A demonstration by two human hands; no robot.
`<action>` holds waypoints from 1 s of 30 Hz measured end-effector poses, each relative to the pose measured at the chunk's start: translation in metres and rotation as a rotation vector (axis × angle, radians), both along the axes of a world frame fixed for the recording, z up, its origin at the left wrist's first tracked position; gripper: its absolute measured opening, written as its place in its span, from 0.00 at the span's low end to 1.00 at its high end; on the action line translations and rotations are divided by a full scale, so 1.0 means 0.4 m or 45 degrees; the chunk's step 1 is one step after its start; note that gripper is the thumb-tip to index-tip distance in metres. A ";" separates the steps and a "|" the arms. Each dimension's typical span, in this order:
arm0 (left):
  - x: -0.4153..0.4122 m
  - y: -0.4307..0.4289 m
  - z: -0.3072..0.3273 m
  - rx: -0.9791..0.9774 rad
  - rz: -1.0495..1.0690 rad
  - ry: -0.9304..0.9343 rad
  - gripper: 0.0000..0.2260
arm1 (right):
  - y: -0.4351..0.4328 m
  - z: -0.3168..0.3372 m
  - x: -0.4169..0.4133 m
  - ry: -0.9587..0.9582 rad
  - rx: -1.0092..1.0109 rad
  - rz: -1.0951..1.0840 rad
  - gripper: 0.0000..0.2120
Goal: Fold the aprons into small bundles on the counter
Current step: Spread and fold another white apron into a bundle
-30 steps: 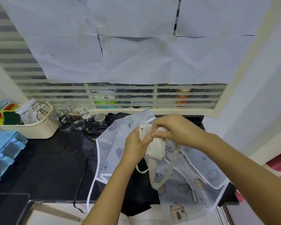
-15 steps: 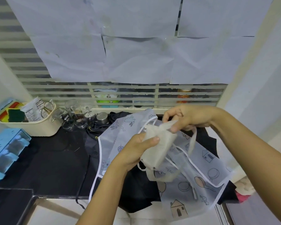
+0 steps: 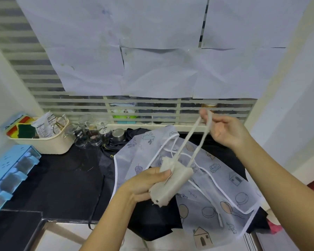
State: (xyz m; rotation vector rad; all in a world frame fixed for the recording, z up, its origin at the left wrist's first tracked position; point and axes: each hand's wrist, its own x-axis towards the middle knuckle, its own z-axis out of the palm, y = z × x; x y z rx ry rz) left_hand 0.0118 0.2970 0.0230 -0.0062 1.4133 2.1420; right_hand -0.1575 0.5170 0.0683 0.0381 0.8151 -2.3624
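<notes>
bare counter (image 3: 62, 178) left of aprons (image 3: 225, 187); jars (image 3: 87, 136), basket (image 3: 49, 144) crowd back-left corner

head cam | faces forward-down | close over counter (image 3: 67, 178) | edges probably distorted

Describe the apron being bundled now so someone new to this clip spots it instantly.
Over the black counter, above the translucent printed apron spread there, the left hand grips a small beige bundle. Unlike that flat apron, it is rolled tight, and the right hand holds its strap loop taut.
</notes>
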 end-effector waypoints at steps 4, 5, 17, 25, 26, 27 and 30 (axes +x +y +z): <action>0.000 0.008 -0.005 -0.069 -0.098 0.094 0.30 | -0.073 0.020 0.032 0.325 0.289 -0.052 0.15; -0.005 0.011 -0.008 -0.151 -0.102 0.128 0.31 | -0.088 0.020 0.034 0.381 0.358 -0.099 0.14; -0.049 0.055 -0.048 -0.540 0.898 0.058 0.09 | -0.205 -0.037 0.204 1.036 1.408 -0.017 0.67; -0.019 0.088 -0.051 0.228 0.752 -0.199 0.15 | -0.199 -0.119 0.270 1.215 1.491 0.060 0.65; -0.016 0.083 -0.049 0.210 0.645 -0.189 0.15 | -0.188 -0.112 0.271 1.262 1.489 0.151 0.64; -0.018 0.080 -0.052 0.148 0.556 -0.199 0.15 | -0.178 -0.098 0.271 1.305 1.455 0.247 0.62; -0.017 0.086 -0.045 -0.005 0.434 -0.253 0.10 | -0.152 -0.059 0.256 1.386 1.341 0.411 0.61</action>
